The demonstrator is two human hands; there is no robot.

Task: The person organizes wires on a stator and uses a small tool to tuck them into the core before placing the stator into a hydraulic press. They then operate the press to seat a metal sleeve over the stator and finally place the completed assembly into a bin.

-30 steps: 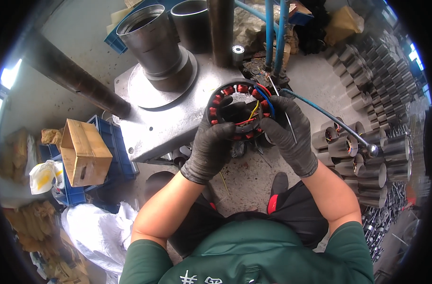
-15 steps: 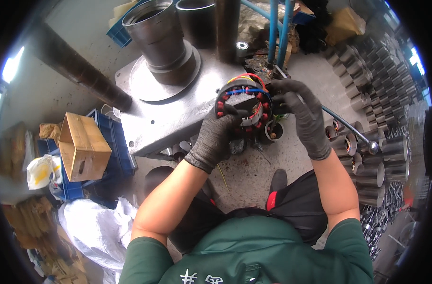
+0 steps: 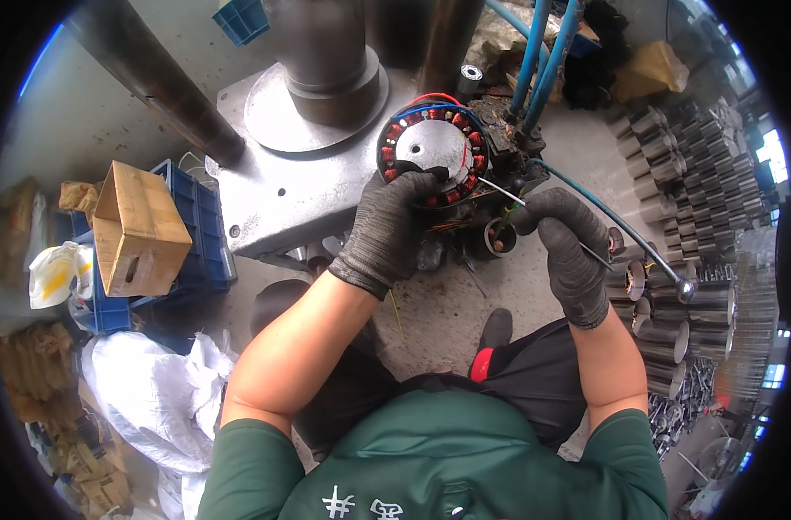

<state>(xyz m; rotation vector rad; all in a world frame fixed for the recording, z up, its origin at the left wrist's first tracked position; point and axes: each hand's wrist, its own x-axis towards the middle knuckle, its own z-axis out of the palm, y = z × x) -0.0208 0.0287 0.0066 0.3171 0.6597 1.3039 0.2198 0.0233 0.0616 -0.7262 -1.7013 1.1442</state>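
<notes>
Right grip [image 3: 573,251] drawn back, clenching rod [image 3: 504,191]; left grip [image 3: 385,227] clasps wound ring [image 3: 477,139] by near edge.

Our left hand [image 3: 387,224] and right hand [image 3: 570,251] wear snug, dark grey gloves [image 3: 577,290] with finely ridged cuffs [image 3: 361,273]. We have on a dark green shirt [image 3: 439,433] with short sleeves [image 3: 250,464], white markings [image 3: 337,502] on the front, black trousers [image 3: 530,364], and a dark shoe [image 3: 497,329] with a bright red band [image 3: 480,365] at the ankle.

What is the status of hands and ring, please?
Left grip on coil ring. Right grip holding thin rod, tip at ring's lower right. Red, blue wires at far rim, clear of rod.
</notes>
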